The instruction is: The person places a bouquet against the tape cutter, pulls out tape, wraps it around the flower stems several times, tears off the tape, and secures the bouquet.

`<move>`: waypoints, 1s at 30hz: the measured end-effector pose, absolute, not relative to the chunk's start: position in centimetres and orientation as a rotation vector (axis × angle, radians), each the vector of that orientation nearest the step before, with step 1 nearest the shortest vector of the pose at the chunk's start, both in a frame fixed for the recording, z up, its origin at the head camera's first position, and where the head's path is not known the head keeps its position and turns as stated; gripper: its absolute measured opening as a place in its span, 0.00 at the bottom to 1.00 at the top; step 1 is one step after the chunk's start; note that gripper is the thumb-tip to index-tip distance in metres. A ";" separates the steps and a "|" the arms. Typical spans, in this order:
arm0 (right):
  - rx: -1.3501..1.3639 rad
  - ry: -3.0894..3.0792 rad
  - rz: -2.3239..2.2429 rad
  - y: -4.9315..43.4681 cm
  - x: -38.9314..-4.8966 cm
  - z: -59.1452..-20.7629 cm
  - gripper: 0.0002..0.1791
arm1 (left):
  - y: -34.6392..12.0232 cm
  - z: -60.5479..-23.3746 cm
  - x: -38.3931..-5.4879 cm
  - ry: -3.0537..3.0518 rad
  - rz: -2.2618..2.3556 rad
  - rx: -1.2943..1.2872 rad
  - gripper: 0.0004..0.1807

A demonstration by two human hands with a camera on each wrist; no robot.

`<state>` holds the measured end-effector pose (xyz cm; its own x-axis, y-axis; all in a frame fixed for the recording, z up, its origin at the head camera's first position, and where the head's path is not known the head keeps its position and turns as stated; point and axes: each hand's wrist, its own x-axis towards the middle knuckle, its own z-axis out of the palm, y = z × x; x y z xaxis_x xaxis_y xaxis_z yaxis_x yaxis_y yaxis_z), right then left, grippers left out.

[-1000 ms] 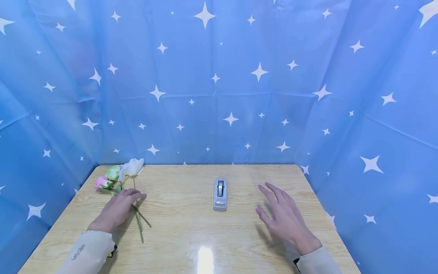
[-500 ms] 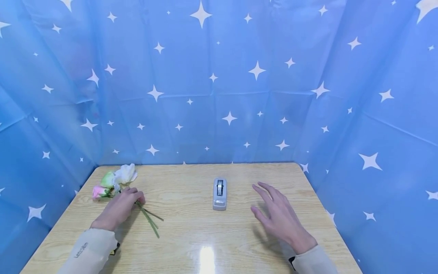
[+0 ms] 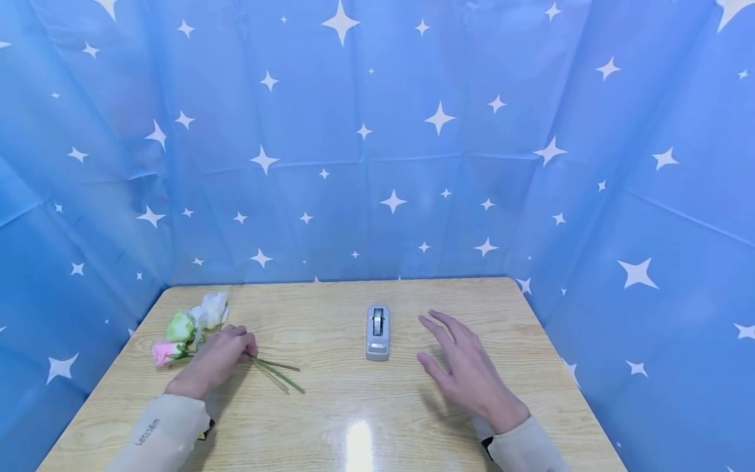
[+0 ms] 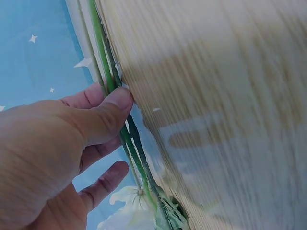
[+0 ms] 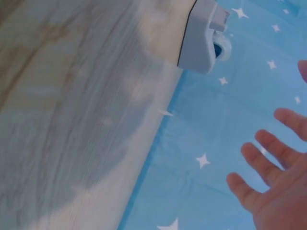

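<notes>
My left hand (image 3: 219, 357) pinches a small bunch of flower stems (image 4: 106, 52) between thumb and fingers, as the left wrist view shows up close. Past the hand lie the blooms: a pink rose (image 3: 165, 352), a green-white rose (image 3: 181, 326) and a white flower (image 3: 212, 310). Their stem ends fan out to the right, low over the wooden table. At the table's middle stands a grey tape dispenser (image 3: 377, 333). To its right my right hand (image 3: 472, 373) hovers with spread fingers and holds nothing; the right wrist view also has the dispenser near its top.
The wooden table (image 3: 330, 419) has its far edge close to a blue curtain (image 3: 377, 216) with white stars. More curtain hangs along the left and right sides. A bright light reflection shows on the front of the table.
My left hand has turned the bunch, so the stem ends swing right and the blooms shift left and nearer. My right hand has drifted slightly left toward the tape dispenser.
</notes>
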<state>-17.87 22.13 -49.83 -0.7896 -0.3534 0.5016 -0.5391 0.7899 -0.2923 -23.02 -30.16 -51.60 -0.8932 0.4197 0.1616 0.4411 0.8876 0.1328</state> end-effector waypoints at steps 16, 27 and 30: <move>0.738 -2.565 0.690 18.9 -18.2 -48.8 0.38 | -26.5 -51.8 -22.1 -2.857 -0.191 -0.692 0.11; 0.803 -2.593 0.701 17.6 -18.1 -48.0 0.39 | -22.0 -50.8 -21.6 -2.719 -0.183 -0.784 0.09; 0.824 -2.587 0.703 17.4 -18.2 -47.7 0.38 | -20.4 -50.5 -21.3 -2.670 -0.192 -0.814 0.09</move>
